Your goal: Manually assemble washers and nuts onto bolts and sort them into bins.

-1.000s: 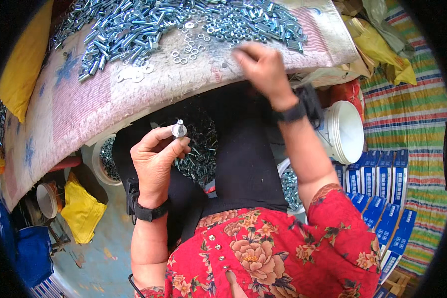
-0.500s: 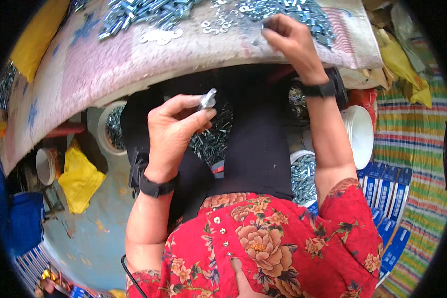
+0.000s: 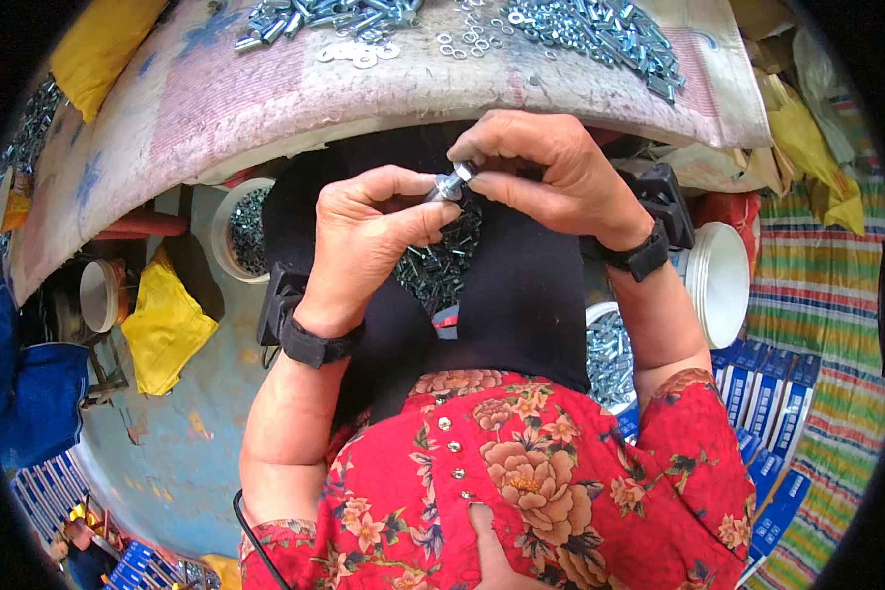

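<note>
My left hand (image 3: pixel 369 231) pinches a metal bolt (image 3: pixel 447 187) with a washer round it, between thumb and forefinger. From the other side my right hand (image 3: pixel 556 172) closes thumb and fingers on a small shiny metal piece (image 3: pixel 464 171) at the bolt's upper end; whether it is a nut I cannot tell. The hands nearly meet above my lap, just below the cloth-covered table's edge (image 3: pixel 364 133). On that table lie cylindrical metal sleeves (image 3: pixel 329 15), flat washers (image 3: pixel 359 52), small rings (image 3: pixel 467 34) and a pile of metal fasteners (image 3: pixel 600 39).
Dark metal fasteners (image 3: pixel 433 270) fill a container between my legs. White buckets of hardware stand beside my left leg (image 3: pixel 228 246) and right leg (image 3: pixel 610 359). A white bucket (image 3: pixel 723 285) lies at the right, near blue-and-white boxes (image 3: pixel 772 393). Yellow cloth (image 3: pixel 167 324) hangs at the left.
My right hand has come from the table's fasteners down to the bolt, bringing a small metal piece. My left hand keeps hold of the bolt, slightly further right. The view has shifted a little.
</note>
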The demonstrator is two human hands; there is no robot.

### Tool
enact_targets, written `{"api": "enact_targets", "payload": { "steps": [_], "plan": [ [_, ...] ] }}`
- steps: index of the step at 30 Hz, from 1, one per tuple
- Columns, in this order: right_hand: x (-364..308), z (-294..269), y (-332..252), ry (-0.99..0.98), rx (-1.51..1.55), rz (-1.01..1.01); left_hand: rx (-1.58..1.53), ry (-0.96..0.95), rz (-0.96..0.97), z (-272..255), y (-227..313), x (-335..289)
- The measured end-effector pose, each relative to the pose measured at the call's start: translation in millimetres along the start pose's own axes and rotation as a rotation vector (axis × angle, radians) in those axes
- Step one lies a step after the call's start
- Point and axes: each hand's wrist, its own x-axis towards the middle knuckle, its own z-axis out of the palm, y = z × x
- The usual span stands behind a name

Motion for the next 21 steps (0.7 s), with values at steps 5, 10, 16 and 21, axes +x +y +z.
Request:
{"api": "enact_targets", "payload": {
  "steps": [5,10,16,21],
  "plan": [
    [21,13,-13,-0.112,-0.208,-0.051,0.228,0.081,0.191,-20,4,-11],
    [16,34,-22,0.12,-0.36,-0.068,0.365,0.187,0.478,-10,-1,-14],
    [15,46,6,0.323,0.608,-0.107,0.213,0.16,0.558,-11,20,-45],
    [69,50,-5,0.494,0.862,-0.221,0.122,0.057,0.433,-8,37,-64]
  ]
}}
